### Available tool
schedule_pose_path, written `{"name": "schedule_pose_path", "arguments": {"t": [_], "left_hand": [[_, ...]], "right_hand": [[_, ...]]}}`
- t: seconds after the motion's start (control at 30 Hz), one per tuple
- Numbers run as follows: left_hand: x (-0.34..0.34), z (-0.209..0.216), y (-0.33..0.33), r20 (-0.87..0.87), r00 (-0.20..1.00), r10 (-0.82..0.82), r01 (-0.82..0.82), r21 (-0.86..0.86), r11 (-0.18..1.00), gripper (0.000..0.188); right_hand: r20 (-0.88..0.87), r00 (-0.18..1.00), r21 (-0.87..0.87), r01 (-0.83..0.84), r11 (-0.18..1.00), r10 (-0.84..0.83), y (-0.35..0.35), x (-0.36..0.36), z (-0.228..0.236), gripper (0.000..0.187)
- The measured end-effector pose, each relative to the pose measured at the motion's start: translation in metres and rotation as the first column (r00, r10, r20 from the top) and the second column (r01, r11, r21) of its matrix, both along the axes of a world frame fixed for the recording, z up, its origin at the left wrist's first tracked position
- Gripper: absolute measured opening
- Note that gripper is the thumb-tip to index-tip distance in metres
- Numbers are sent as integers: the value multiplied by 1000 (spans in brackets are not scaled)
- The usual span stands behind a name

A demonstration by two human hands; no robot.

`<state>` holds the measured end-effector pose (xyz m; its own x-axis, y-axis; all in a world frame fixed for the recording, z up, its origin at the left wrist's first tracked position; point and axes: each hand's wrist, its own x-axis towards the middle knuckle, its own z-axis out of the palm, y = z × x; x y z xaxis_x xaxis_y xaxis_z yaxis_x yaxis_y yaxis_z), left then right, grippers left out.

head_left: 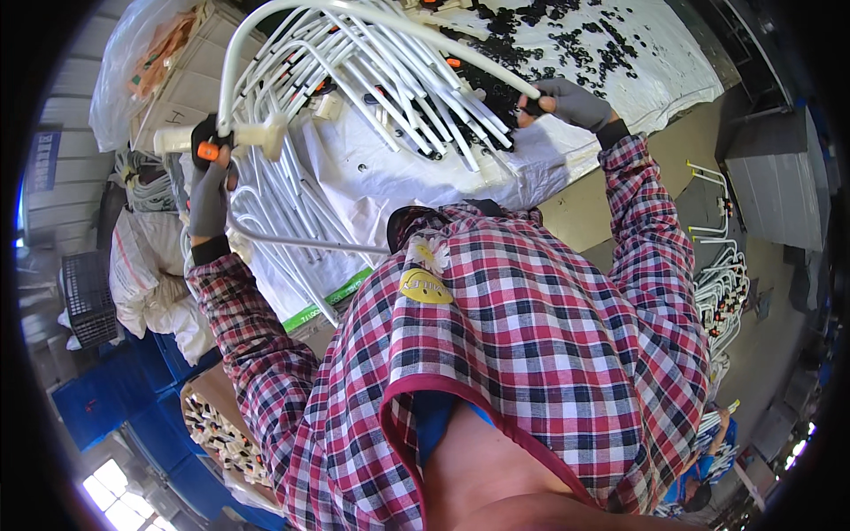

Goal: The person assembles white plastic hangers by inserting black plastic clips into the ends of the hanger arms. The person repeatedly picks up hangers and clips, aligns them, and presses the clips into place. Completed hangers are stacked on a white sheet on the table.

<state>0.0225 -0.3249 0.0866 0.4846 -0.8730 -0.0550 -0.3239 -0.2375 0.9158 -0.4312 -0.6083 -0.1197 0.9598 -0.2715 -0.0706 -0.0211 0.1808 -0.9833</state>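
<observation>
A white sheet covered the worktable (686, 75) in a crowded workshop, where a heap of pale tubes (390, 66) lay beside scattered small black parts (584, 44). Above the heap, a person in a plaid top held up a bent tube (381, 13), smooth, round and glossy white, with a black tip (533, 104) at its right end. A black clip (208, 150) with an orange button sat at the left, against a cream plastic crosspiece (258, 137). The hands, in gray gloves, were wide apart: the left hand (208, 190) was closed around the clip, the right hand (571, 102) pinched the black tip. On the left, a carton (181, 84) and white sacks (146, 265) crowded the table; on the right, beyond the sheet's edge, a strip of bare floor (682, 146) gave the right arm more room. The bent tube's long stretch ran left to right, sloping down toward the right hand; at upper left it curved sharply and dropped to the left hand. Whether a lower stretch of tubing beneath that hand belonged to it could not be told.
</observation>
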Motion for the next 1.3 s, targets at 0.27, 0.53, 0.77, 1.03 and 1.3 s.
{"name": "schedule_pose_path", "arguments": {"t": [0.27, 0.53, 0.77, 1.03, 1.3], "left_hand": [[-76, 31, -79, -25, 973, -231, 230, 230, 946, 40], [-97, 48, -78, -316, 688, -653, 676, -48, 735, 81], [-73, 16, -93, 38, 891, -452, 443, 145, 885, 62], [-62, 11, -77, -69, 934, -351, 350, -28, 936, 61], [-79, 23, -73, -250, 811, -528, 485, -218, 847, 77]], "right_hand": [[460, 735, -885, 428, -185, -499, -11, 117, 183, 28], [502, 861, -791, 497, -357, 85, 46, 154, 220, 10], [769, 626, -635, 722, -275, -131, 50, 172, 141, 49], [137, 981, -730, 196, 654, -140, 130, 244, -75, 23], [-173, 978, -913, -115, 391, -116, 168, 329, -132, 25]]}}
